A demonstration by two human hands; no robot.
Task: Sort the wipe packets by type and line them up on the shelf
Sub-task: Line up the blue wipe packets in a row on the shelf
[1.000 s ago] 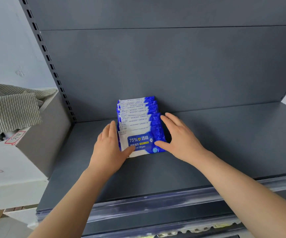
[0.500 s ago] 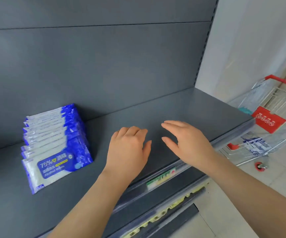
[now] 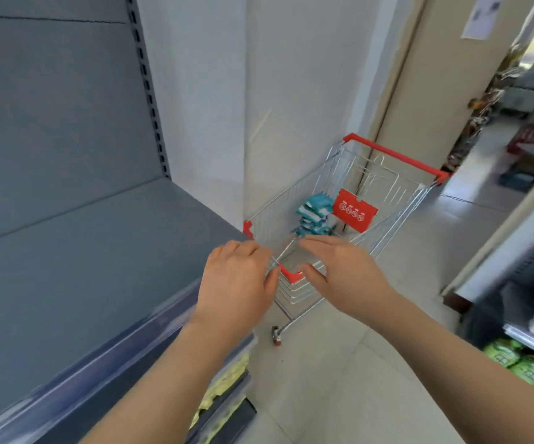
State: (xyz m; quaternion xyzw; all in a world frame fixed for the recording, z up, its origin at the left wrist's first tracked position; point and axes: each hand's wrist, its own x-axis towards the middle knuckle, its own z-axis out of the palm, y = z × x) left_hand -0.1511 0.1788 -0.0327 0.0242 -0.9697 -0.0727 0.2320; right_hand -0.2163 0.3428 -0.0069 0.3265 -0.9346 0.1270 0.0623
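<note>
The left hand, loosely curled, and the right hand, fingers apart, hover empty at the cart. Teal packets lie heaped inside at 1 o'clock. A hasty scoop could drop slippery ones.

**Both hands hovering over the cart**

The left hand and right hand are hanging empty, fingers relaxed, above a wire shopping cart that is holding teal wipe packets beside the grey shelf.

You are facing a wire cart standing on the floor off the right end of the grey shelf, carrying teal packets.
</note>
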